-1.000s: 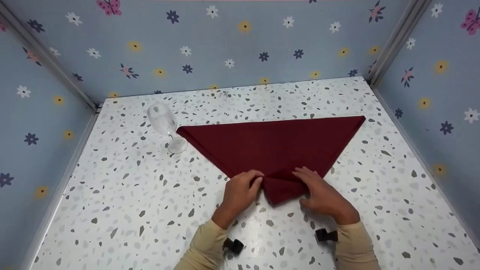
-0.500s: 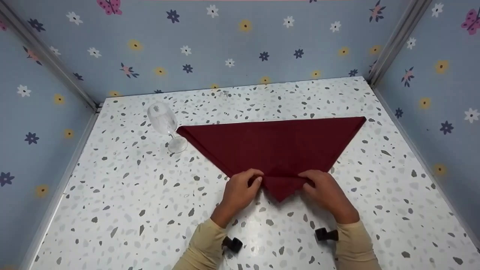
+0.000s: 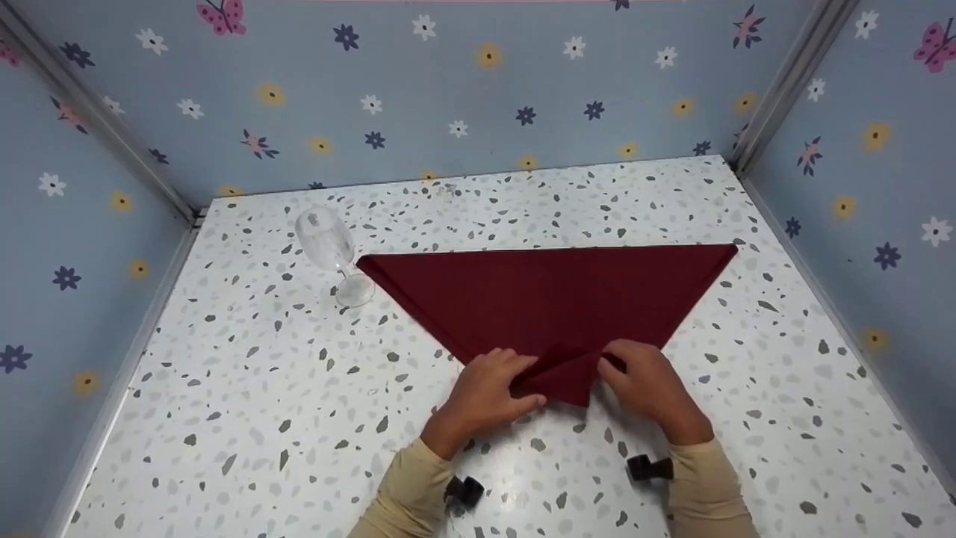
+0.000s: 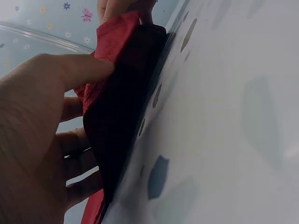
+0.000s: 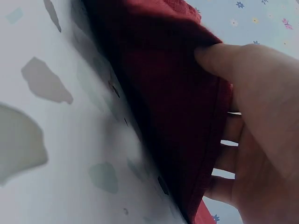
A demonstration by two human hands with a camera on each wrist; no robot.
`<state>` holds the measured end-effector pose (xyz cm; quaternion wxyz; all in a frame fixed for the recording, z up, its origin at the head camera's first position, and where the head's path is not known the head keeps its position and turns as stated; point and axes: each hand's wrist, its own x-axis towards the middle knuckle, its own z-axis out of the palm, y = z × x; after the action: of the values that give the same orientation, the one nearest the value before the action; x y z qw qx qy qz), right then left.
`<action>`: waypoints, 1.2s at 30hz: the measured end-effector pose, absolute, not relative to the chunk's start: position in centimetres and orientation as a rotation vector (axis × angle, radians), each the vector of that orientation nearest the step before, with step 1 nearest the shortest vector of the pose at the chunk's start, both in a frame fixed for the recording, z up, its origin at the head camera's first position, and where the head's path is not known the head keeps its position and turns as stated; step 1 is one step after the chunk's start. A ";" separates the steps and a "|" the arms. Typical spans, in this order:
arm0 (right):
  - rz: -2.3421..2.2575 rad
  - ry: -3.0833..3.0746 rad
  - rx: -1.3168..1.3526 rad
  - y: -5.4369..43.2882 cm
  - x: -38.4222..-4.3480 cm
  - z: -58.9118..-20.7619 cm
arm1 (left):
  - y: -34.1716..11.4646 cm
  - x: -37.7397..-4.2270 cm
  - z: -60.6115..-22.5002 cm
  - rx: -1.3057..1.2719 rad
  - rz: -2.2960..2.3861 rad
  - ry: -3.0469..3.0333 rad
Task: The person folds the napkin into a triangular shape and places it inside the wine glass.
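A dark red cloth napkin point(image 3: 538, 291) lies on the table, its long straight edge at the back and its narrow end toward me. That near end is gathered into a raised fold, with a loose corner hanging toward the front. My right hand point(image 3: 650, 388) pinches the fold at its right side, thumb in front and fingers behind, as the right wrist view shows. Over the left side of the fold, my left hand point(image 3: 485, 396) has its thumb spread well apart from its fingers. In the left wrist view, the left thumb point(image 4: 88, 70) overlaps the red cloth point(image 4: 121, 93).
A clear stemmed glass point(image 3: 328, 243) lies on its side close to the napkin's left corner. The white speckled table point(image 3: 299, 418) meets flowered blue panels point(image 3: 463, 90) at the back and both sides. Dark wrist mounts point(image 3: 467, 491) stick out from both sleeves.
My left hand has loosened from the cloth and spread its thumb. The right hand has closed its pinch on the fold. The loose corner has shifted right, and the napkin's back edge slightly nearer.
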<state>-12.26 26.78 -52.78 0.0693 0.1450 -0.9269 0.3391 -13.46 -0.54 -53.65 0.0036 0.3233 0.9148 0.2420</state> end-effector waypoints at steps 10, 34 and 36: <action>1.020 -2.798 0.446 26.7 -12.2 -52.9 | -0.5 -13.5 -54.2 1.022 0.937 2.899; 1.182 -2.717 0.485 27.2 -12.2 -52.4 | -0.4 -13.6 -54.0 0.722 1.652 2.607; 1.178 -2.724 0.450 27.2 -12.2 -52.4 | -0.4 -13.8 -54.0 0.718 1.671 2.595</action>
<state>-12.23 27.23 -52.37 0.0701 0.1496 -0.9053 0.3914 -13.78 -0.41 -54.03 -0.0134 0.2264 0.8188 0.5274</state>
